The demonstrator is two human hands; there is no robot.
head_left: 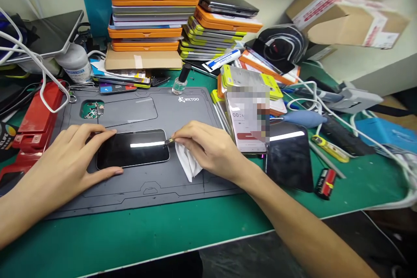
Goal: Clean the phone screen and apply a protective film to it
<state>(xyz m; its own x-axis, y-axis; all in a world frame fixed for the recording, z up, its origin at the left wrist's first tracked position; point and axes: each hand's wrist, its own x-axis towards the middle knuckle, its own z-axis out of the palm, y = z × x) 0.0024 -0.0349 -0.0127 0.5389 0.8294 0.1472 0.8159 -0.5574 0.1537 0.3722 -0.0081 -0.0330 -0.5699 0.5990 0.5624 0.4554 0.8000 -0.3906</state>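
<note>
A black phone (133, 150) lies screen up on the grey work mat (182, 182). My left hand (70, 156) rests on the mat with fingers spread, holding the phone's left end steady between index finger and thumb. My right hand (203, 145) is closed in a pinch on a small dark tool tip (169, 141) that touches the phone's right edge. A white cloth (188, 164) is tucked under the same hand.
A clear glass sheet (130, 110) and a small bottle (180, 80) sit at the mat's far edge. A propped phone (247, 117), a dark tablet (288, 156), a red stapler-like tool (35, 117), stacked orange boxes (153, 13), white cables (325, 108) and hand tools crowd the green desk.
</note>
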